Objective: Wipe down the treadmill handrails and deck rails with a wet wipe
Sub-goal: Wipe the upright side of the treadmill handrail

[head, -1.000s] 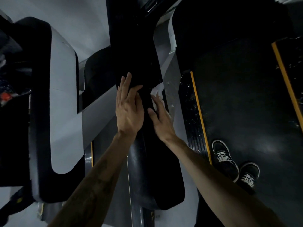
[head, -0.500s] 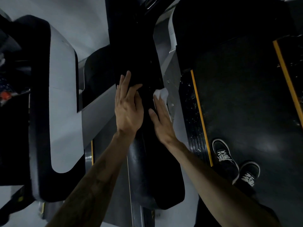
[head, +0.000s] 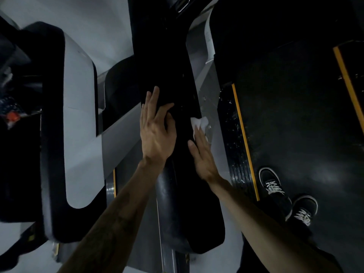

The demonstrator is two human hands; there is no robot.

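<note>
- Now we count two hands on one black handrail (head: 183, 91), which runs down the middle of the frame from the top edge to a rounded end at lower centre.
- Our left hand (head: 157, 134) lies flat on the rail's left side, fingers straight and pointing up the frame, thumb spread right; it holds nothing.
- Our right hand (head: 202, 156) sits just right of it on the rail's right edge, fingers straight, pressing one wet wipe (head: 199, 123) against the rail.
- One wipe only: white, crumpled, bunched into a small wad, poking out past the fingertips at centre frame. It is the brightest thing in a dim scene.
- We cannot tell how much of it is tucked under the fingers.
- Two yellow stripes (head: 244, 138) edge the dark treadmill belt (head: 295, 125) on the right half of the frame.
- Two black shoes (head: 275, 186) with white laces stand at the lower right, on the belt beside the nearer stripe.
- One grey and black machine frame (head: 78, 119) fills the left side.
</note>
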